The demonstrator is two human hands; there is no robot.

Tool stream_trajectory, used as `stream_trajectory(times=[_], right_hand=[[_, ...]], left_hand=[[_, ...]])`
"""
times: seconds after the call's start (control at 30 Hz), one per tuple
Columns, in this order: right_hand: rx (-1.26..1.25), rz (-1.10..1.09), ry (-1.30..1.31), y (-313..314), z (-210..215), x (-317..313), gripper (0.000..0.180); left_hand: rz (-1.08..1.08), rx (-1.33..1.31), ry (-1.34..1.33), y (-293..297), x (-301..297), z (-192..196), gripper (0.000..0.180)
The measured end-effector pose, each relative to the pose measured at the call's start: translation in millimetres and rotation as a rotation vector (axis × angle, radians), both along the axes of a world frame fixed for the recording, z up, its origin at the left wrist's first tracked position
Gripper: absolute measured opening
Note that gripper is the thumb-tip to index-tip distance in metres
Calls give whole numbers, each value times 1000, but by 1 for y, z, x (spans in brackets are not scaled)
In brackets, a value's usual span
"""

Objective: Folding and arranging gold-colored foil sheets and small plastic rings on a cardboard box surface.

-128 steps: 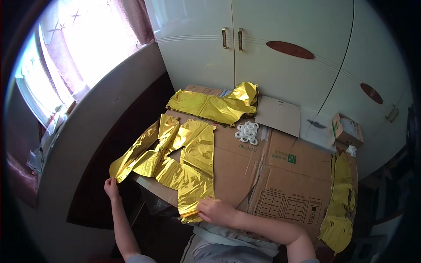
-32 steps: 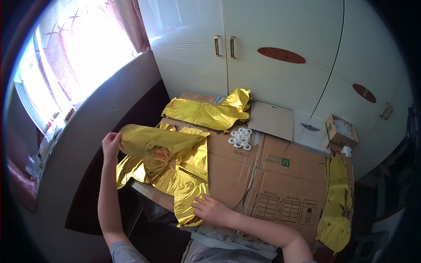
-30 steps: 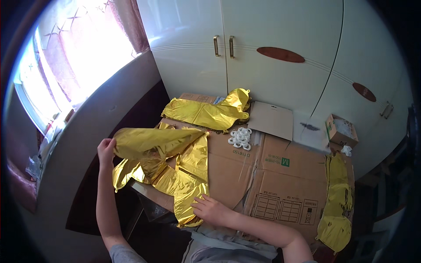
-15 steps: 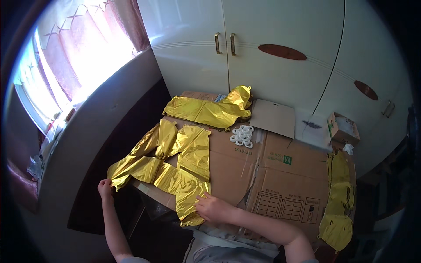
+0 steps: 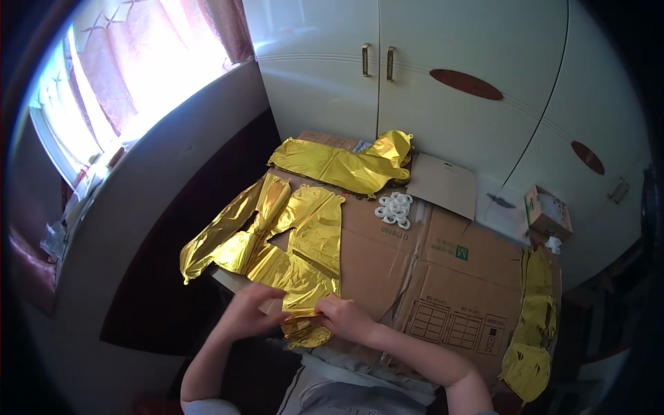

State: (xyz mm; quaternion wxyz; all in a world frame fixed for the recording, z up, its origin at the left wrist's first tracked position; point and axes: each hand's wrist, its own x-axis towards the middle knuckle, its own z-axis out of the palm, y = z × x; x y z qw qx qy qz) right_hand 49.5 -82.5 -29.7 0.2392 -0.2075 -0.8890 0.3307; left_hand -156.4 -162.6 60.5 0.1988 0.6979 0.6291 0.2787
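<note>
A flat gold foil balloon [image 5: 315, 238], uninflated, with cut-out gaps in its shape, spreads over the left part of the cardboard. Its near end [image 5: 308, 333] hangs over the front edge, with a crease across it at my hands. My right hand [image 5: 346, 319] is closed, pinching the balloon's right border near that crease. At the left border hovers my left hand [image 5: 249, 311], its thumb and fingers apart; whether the fingertips touch the foil I cannot tell.
Flattened cardboard [image 5: 456, 283] covers the table. Another gold foil balloon [image 5: 339, 166] lies at the back, and a stack of gold foil [image 5: 532, 325] along the right edge. White rings [image 5: 394, 209] sit in a pile near a grey-brown board [image 5: 443, 185]. A small open box [image 5: 548, 211] stands back right.
My left hand has let go of the balloon's far-left corner and come right, near my right hand. The near end of the foil now has a crease. The view has shifted slightly.
</note>
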Motion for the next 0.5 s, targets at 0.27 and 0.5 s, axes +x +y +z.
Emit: stream_trajectory(times=[0.27,0.5], right_hand=[[183,-145,294,-6,10,-5,29],[685,130,-65,-4,-7,0,15]], left_hand=[[16,-217,-8,16,6,-16,19],[239,-143,-285,48,-30,-30,15]])
